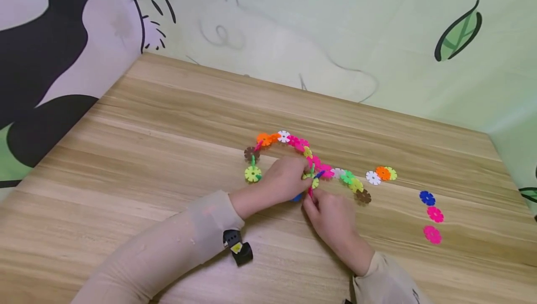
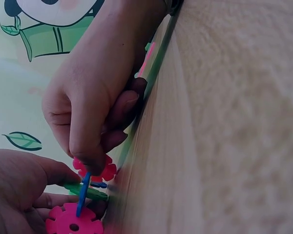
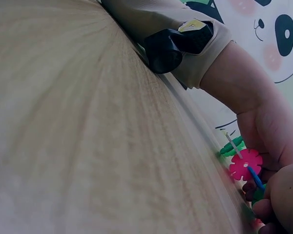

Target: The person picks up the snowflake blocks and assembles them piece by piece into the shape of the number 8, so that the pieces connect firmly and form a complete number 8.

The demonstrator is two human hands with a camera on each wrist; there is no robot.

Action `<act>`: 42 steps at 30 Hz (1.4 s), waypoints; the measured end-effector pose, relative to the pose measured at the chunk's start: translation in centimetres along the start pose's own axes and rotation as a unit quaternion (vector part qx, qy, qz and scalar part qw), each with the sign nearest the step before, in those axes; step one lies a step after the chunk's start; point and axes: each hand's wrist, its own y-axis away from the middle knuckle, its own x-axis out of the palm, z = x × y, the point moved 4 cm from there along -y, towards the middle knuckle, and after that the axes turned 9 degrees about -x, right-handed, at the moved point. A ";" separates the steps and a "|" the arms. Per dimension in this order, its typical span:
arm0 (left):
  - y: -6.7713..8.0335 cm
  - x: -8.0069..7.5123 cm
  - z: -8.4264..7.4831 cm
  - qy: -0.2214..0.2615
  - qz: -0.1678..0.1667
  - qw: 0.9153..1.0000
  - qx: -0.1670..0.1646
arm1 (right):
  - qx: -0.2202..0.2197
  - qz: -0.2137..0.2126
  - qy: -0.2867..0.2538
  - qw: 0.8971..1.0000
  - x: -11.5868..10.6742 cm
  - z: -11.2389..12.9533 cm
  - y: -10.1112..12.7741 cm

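Several flower-shaped notched plastic discs are slotted together into a chain. My left hand [image 1: 285, 180] bends over it at mid-table. In the left wrist view, its thumb and fingers pinch the upper end of a blue disc [image 2: 83, 195] seen edge-on. My right hand [image 1: 335, 217] meets it from the right, gripping a green disc [image 2: 95, 193] between thumb and fingers. A pink disc [image 2: 63, 222] joins the blue one's lower end. Another pink disc [image 3: 245, 165] shows beside the fingers in the right wrist view. Fingers hide part of the joints.
Beyond the hands, the chain curves past an orange disc [image 1: 264, 139] and ends at a brown disc [image 1: 363, 196]. To the right lie a white disc [image 1: 373, 177], a loose blue disc [image 1: 427, 197] and two pink ones. A printed wall covering [image 1: 272, 38] borders the wooden table [image 1: 168, 108].
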 end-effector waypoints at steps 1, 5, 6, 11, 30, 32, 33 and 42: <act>0.0 0.0 0.0 0.000 0.000 1.000 0.002 | 0.001 -0.001 0.001 1.000 0.0 0.0 0.0; 0.0 0.1 -0.2 -0.008 0.000 1.000 0.008 | 0.009 -0.002 -0.002 1.000 0.1 -0.1 0.0; 0.0 0.1 -0.2 -0.012 0.001 1.000 0.009 | 0.010 -0.002 -0.003 1.000 0.1 -0.1 0.0; -0.1 0.2 -0.3 -0.030 0.008 0.999 0.014 | 0.017 0.009 -0.012 1.000 0.3 -0.1 -0.1; -0.2 -0.1 0.0 -0.072 0.025 0.997 0.018 | 0.028 0.068 -0.063 0.995 -1.0 -0.8 -0.2; -0.2 -0.1 0.0 -0.082 0.034 0.996 0.025 | 0.028 0.079 -0.066 0.994 -1.3 -1.0 -0.1; -0.2 0.0 0.0 -0.085 0.039 0.995 0.026 | 0.028 0.087 -0.070 0.993 -1.3 -1.0 -0.1; -0.4 0.3 0.0 -0.080 0.038 0.996 0.030 | 0.010 0.099 -0.092 0.991 -1.6 -1.4 0.1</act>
